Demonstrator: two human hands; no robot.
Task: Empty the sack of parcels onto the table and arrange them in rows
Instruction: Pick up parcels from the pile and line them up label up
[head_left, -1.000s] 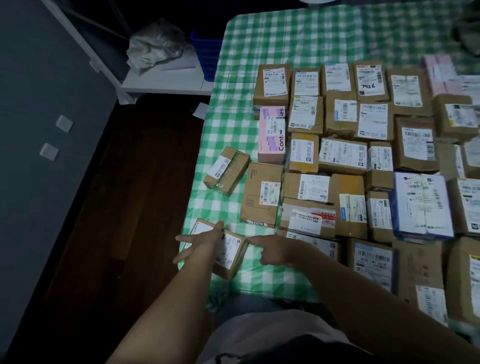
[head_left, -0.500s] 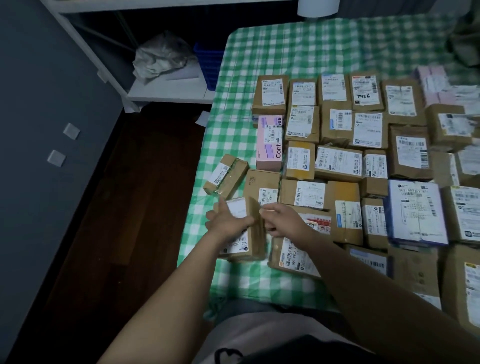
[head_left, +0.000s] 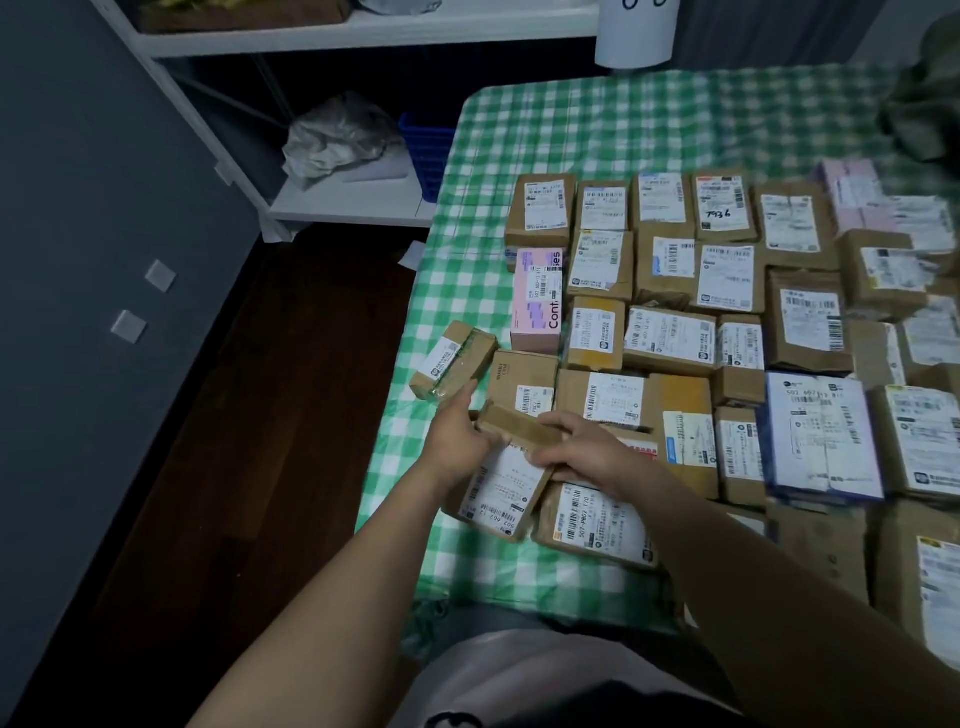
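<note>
At the near left corner of the spread, by my lap:

Left hand: my left hand (head_left: 460, 434) presses the left end of a brown parcel (head_left: 506, 480), fingers wrapped onto its top edge.

Right hand: my right hand (head_left: 584, 452) lies over the right side of that parcel, fingers closed on its upper rim — both hands grip it together.

Held parcel: a cardboard box tilted up on its near edge, its white shipping label with barcodes facing me, its plain brown top strip between my thumbs.

Neighbour: a flatter labelled box (head_left: 597, 522) lies just beside it on the right, touching it.

Stray box: a small taped parcel (head_left: 453, 361) sits askew just past my left fingertips, apart from the rows.

Rows: brown cartons with white labels lie packed edge to edge across the table — among them a pink box (head_left: 537, 301) and a blue-edged white parcel (head_left: 821, 436).

Table: covered with a green-and-white checked cloth (head_left: 571, 130), bare at its far end.

Beyond: a white shelf (head_left: 353, 205) holding a crumpled grey bag (head_left: 337, 137) stands left of the table.
</note>
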